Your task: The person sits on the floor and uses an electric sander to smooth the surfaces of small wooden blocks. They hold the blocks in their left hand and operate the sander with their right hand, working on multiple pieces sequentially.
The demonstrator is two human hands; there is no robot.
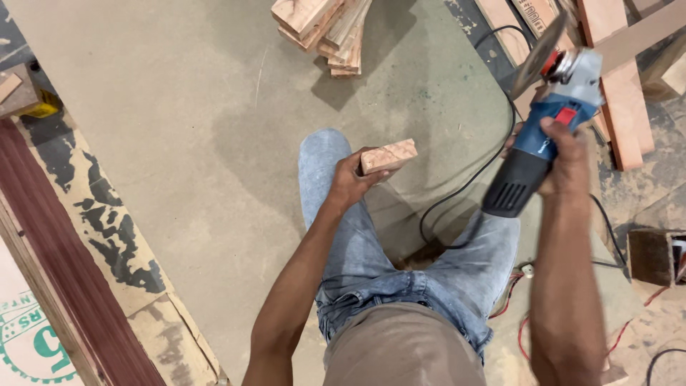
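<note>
My left hand (350,179) grips a small reddish wooden block (388,156), held out in front of my knee. My right hand (564,161) is wrapped around a blue and black angle grinder (543,136), raised at the right. Its grey disc (537,56) points up and away from the block. The grinder's black cord (464,186) loops down to the floor between my legs. The two hands are apart, with the block well left of the grinder.
A pile of short wood pieces (325,28) lies on the brown board floor (179,107) ahead. Reddish planks (614,93) lie at the upper right. A dark wooden beam (64,271) runs along the left. A small wooden box (654,256) and red wires (514,286) sit at the right.
</note>
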